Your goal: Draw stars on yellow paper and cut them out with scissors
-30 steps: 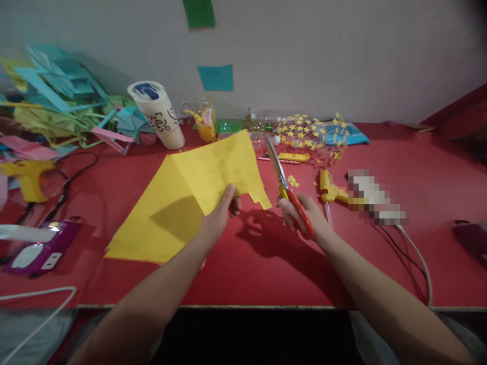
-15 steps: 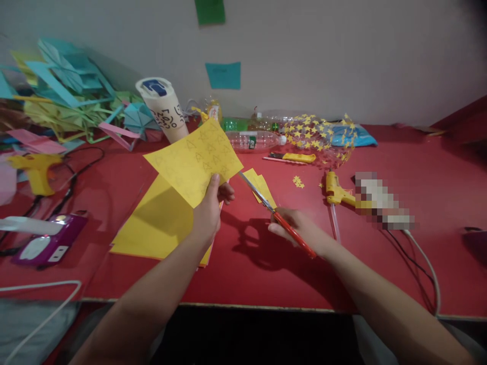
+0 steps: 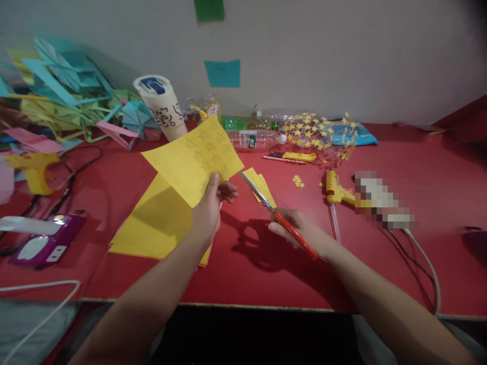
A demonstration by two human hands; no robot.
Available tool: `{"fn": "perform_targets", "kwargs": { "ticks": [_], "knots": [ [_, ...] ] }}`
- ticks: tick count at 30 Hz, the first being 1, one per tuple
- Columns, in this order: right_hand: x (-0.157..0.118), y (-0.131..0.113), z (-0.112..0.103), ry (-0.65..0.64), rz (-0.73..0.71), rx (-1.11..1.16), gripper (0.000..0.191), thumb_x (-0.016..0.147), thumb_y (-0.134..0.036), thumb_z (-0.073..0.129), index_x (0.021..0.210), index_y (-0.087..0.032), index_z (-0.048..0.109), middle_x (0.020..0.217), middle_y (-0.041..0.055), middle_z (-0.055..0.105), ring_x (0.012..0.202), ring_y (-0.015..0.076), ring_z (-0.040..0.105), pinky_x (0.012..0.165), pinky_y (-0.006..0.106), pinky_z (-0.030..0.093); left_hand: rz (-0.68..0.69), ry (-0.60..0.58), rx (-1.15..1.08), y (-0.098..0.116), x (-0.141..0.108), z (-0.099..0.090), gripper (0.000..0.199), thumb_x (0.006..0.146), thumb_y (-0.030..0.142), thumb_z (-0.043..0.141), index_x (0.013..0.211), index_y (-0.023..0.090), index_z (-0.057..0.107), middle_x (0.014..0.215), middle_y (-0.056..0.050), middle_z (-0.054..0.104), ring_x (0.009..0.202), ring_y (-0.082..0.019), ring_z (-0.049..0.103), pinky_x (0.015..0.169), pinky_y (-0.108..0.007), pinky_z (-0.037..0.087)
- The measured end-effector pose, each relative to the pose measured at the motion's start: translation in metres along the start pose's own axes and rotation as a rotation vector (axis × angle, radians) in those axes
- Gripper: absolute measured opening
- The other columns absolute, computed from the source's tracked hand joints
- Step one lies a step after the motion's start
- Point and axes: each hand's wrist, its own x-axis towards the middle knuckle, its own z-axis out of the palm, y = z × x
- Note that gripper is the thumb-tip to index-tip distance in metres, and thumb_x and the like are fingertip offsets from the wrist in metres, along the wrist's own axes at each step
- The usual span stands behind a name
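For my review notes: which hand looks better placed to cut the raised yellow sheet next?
Probably the right hand: it holds the scissors, tips by a corner of the raised yellow sheet, which the left hand grips.

I can see a tall white cup (image 3: 162, 108) with black writing, a pile of folded paper (image 3: 64, 73) to its left, a yellow glue gun (image 3: 37, 170) and a purple plug box (image 3: 47, 241) nearer me, a clear bottle (image 3: 240, 141) lying down, and a blue note (image 3: 222, 74) under a green note (image 3: 210, 9) on the grey wall (image 3: 342, 56).
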Motion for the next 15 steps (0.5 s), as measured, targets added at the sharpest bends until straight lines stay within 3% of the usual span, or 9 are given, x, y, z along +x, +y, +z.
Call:
{"fn": "perform_targets", "kwargs": {
  "ticks": [4,15],
  "knots": [
    [-0.001,-0.001,-0.002,-0.012,0.029,-0.023,0.058,0.073,-0.078,0.057,0.064,-0.024,0.037,0.055,-0.0064,0.038,0.049,0.0098,0.036,0.049,0.025,0.027,0.001,0.032,-0.02,0.0,0.002,-0.002,0.041,0.093,0.047,0.052,0.064,0.018,0.058,0.063,-0.001,0.062,0.058,-0.011,0.059,0.059,-0.026,0.043],
    [-0.002,-0.002,0.001,-0.003,-0.029,0.054,0.055,0.075,-0.073,0.06,0.064,-0.024,0.038,0.054,-0.0057,0.041,0.049,0.0098,0.037,0.047,0.024,0.028,-0.018,-0.183,0.137,-0.001,-0.011,0.003,0.046,0.085,0.059,0.053,0.06,0.02,0.056,0.069,-0.006,0.068,0.067,-0.016,0.065,0.063,-0.029,0.05]
  ]
}}
